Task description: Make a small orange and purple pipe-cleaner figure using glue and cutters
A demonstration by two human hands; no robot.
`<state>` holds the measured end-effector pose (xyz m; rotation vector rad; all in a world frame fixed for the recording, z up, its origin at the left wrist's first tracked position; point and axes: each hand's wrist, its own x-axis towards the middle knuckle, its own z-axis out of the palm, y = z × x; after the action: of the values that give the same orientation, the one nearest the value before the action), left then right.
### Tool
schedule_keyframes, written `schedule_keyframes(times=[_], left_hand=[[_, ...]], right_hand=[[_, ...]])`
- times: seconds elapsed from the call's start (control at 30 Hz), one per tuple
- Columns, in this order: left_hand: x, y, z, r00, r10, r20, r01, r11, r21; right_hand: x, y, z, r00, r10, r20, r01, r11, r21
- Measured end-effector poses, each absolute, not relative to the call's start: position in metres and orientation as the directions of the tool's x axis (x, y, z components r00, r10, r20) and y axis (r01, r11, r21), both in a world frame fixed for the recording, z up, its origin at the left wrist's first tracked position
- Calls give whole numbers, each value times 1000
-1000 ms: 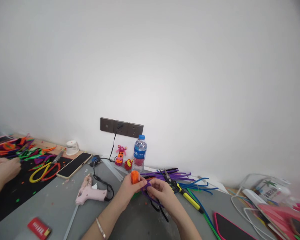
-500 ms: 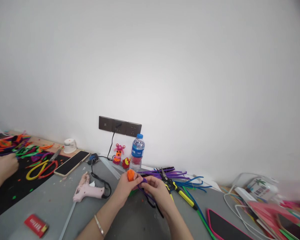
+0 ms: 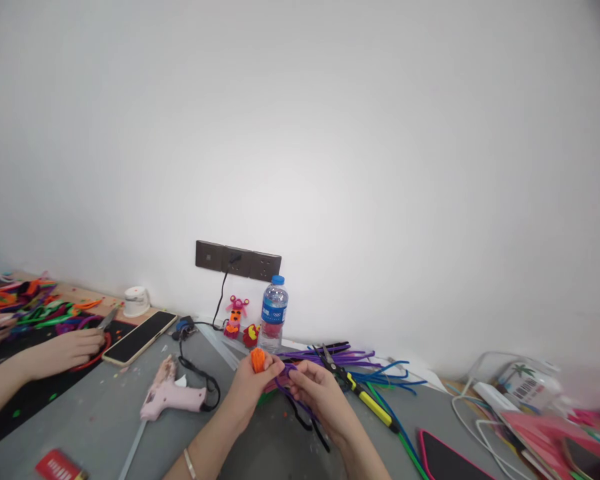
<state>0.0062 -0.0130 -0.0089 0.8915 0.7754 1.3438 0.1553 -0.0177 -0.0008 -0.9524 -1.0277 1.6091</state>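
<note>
My left hand [image 3: 250, 390] is closed round an orange fuzzy piece [image 3: 258, 360], which looks made of pipe cleaners and sticks up above my fingers. Between my hands runs a purple pipe cleaner [image 3: 281, 383], pinched by my right hand [image 3: 320, 393]. Black pipe cleaner ends [image 3: 300, 415] hang below my fingers, and a bit of green [image 3: 266, 398] shows under my left hand. Just beyond my right hand lie pliers [image 3: 363, 393] with yellow-and-black handles, on loose purple pipe cleaners [image 3: 355, 358] and blue pipe cleaners [image 3: 395, 377].
A water bottle [image 3: 274, 313] stands by the wall, beside a small pink-and-orange figure [image 3: 233, 320]. To the left lie a pink glue gun [image 3: 173, 397], a phone [image 3: 140, 338] and a red lighter [image 3: 57, 465]. A co-worker's hand [image 3: 73, 350] covers scissors [image 3: 93, 360].
The co-worker's hand has reached right onto the scissors, and another hand shows at the far left. My hands keep their hold with small finger shifts. The view has tilted up slightly.
</note>
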Motion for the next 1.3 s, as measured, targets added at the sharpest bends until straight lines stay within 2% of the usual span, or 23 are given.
schedule_keyframes(times=[0.27, 0.43, 0.63, 0.8, 1.03, 1.17, 1.3], left_hand=[[8, -18, -3, 180, 983, -38, -537, 130, 834], [8, -19, -1, 197, 980, -15, -538, 121, 834], [10, -19, 0, 176, 984, -13, -511, 103, 853], [8, -17, -3, 153, 988, -13, -483, 86, 872], [5, -12, -14, 153, 987, 48, -356, 10, 934], [4, -15, -12, 165, 984, 64, -312, -9, 950], [5, -20, -5, 155, 986, 54, -288, -7, 958]], right_hand=[[157, -20, 6, -299, 946, -125, -422, -249, -872], [156, -20, 5, -255, 960, -118, -421, -220, -880], [155, -21, 5, -284, 948, -141, -408, -253, -878], [155, -20, 2, -285, 947, -149, -356, -249, -901], [159, -15, 0, -239, 969, -64, -159, -104, -982], [160, -17, 2, -223, 971, -91, -98, -115, -988], [161, -19, 3, -249, 960, -128, -132, -164, -978]])
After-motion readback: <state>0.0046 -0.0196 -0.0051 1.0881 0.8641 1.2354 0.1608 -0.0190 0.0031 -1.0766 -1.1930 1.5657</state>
